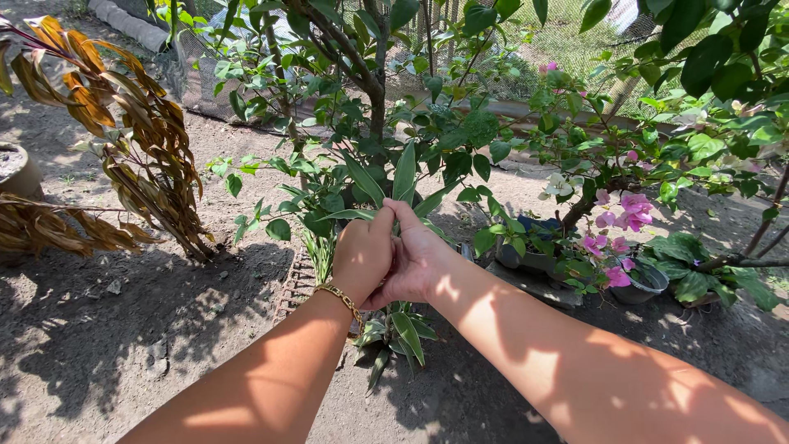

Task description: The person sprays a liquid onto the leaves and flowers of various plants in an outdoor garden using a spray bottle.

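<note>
My left hand (362,254), with a gold bracelet (339,298) on its wrist, and my right hand (416,257) meet at the middle of the view. Both close around the long green leaves (403,173) of a small plant that rises in front of a bush. The right thumb and fingers pinch a leaf base at the top; the left fist grips just beside it. More narrow leaves of the low plant (400,329) hang below my hands.
A dried brown plant (136,140) stands at the left beside a pot (18,171). A pink-flowered shrub (625,214) in dark pots (637,288) is at the right. Bare soil lies around, with a wire fence (526,41) behind.
</note>
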